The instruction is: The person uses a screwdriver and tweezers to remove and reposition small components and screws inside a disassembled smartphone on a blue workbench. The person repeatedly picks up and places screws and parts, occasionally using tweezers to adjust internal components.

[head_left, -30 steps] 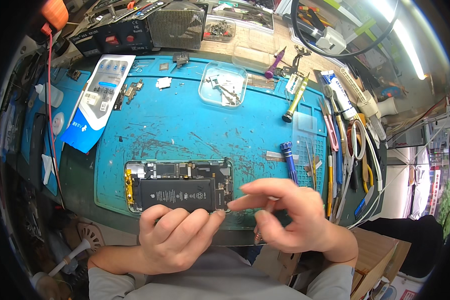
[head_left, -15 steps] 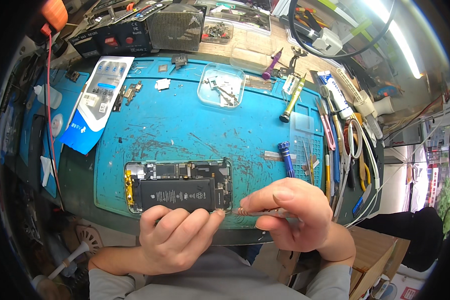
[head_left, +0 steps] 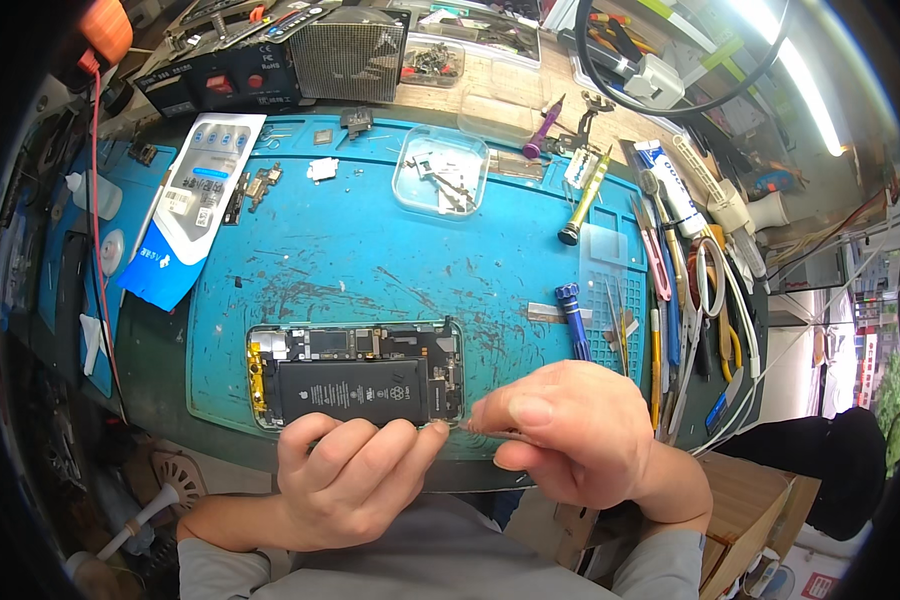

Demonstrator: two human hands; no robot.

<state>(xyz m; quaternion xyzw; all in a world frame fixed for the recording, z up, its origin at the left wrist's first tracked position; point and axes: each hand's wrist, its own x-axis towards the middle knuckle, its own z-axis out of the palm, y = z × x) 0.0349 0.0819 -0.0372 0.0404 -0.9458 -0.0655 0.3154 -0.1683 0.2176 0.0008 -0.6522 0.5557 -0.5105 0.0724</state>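
Note:
An opened phone [head_left: 305, 345] lies on the blue mat near its front edge, with its black battery [head_left: 348, 390] and circuit parts bare and a yellow strip at its left end. My left hand [head_left: 355, 470] is closed at the phone's near edge, fingers curled and one fingertip at the near right corner; the thumb is hidden. In my right hand [head_left: 585, 430], thumb and fingers pinch a slim metal tool [head_left: 500, 434] that looks like tweezers. Its tip points left to that same corner, close to my left fingertip. Most of the tool is covered by the hand.
Beyond the phone stands a clear tray [head_left: 440, 172] of small parts. A blue screwdriver [head_left: 572, 318] and a green one [head_left: 585, 195] lie to the right, near scissors [head_left: 708, 275] and several tools. A blue-white package [head_left: 195, 205] lies left; a black box-shaped device [head_left: 225, 85] stands behind.
My right hand has shifted slightly left, toward the phone's near right corner, and less of the tool shows. My left hand and the phone have hardly moved.

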